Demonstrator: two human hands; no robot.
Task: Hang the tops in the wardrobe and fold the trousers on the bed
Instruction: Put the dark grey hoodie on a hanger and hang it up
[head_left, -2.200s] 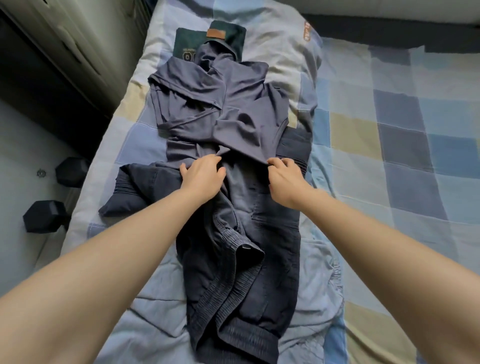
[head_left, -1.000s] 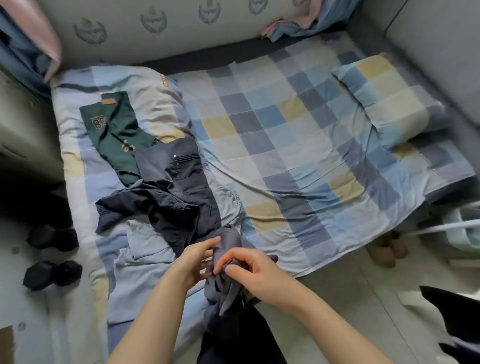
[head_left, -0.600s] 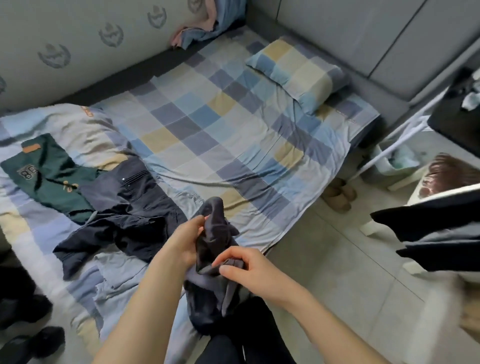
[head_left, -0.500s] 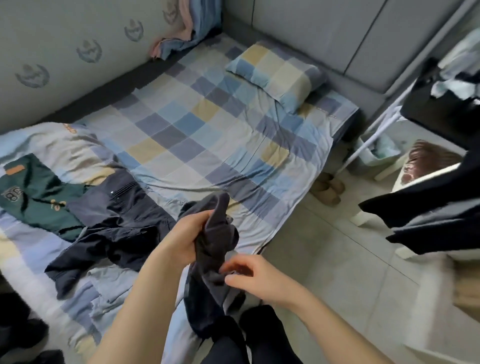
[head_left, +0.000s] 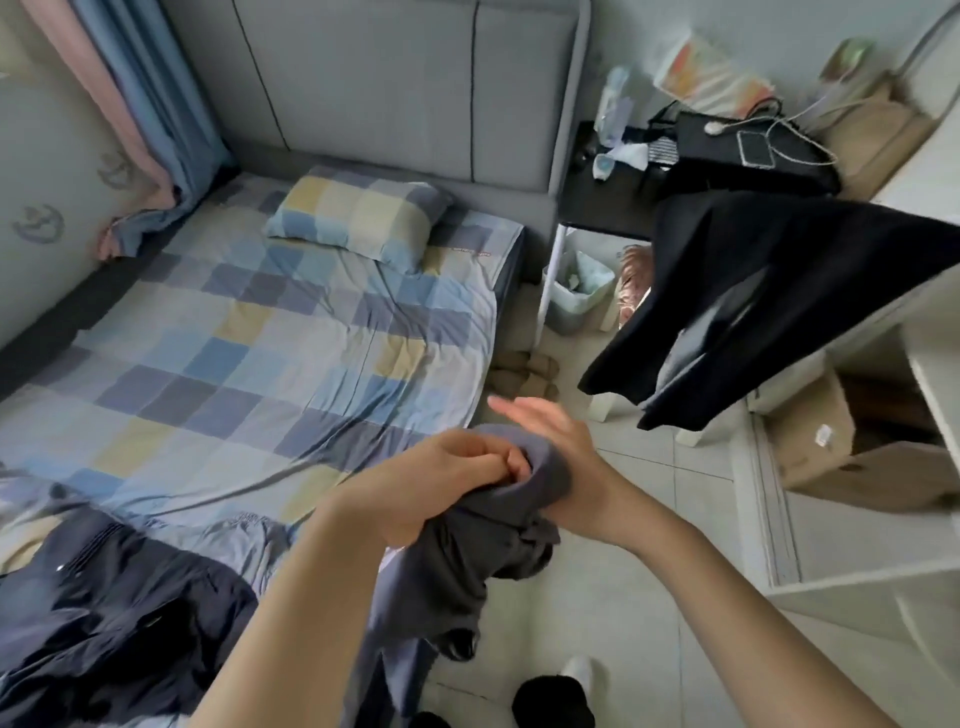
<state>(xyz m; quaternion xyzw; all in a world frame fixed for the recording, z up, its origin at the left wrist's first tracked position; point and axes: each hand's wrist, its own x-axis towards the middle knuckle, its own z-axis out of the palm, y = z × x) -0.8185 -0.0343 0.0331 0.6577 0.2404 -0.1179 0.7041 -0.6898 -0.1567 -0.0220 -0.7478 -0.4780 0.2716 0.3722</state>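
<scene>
A grey top (head_left: 467, 561) hangs bunched in front of me, over the floor beside the bed. My left hand (head_left: 441, 483) is clenched on its upper part. My right hand (head_left: 556, 447) is pushed through the cloth, fingers spread and sticking out beyond it, with the fabric wrapped around the wrist. Dark navy trousers (head_left: 104, 623) lie crumpled on the bed's near left corner. A black top (head_left: 769, 291) hangs at the right, in front of the white wardrobe (head_left: 924, 395).
The bed (head_left: 249, 364) has a checked blue and yellow sheet and a matching pillow (head_left: 358, 218) at the grey headboard. A bedside table (head_left: 623, 192) with bags, a small bin (head_left: 576, 291), slippers (head_left: 524, 374) and a cardboard box (head_left: 821, 436) crowd the tiled floor at the right.
I lifted the grey top off the bed and turned right, toward the wardrobe. My right hand, which pinched the cloth, now reaches through it.
</scene>
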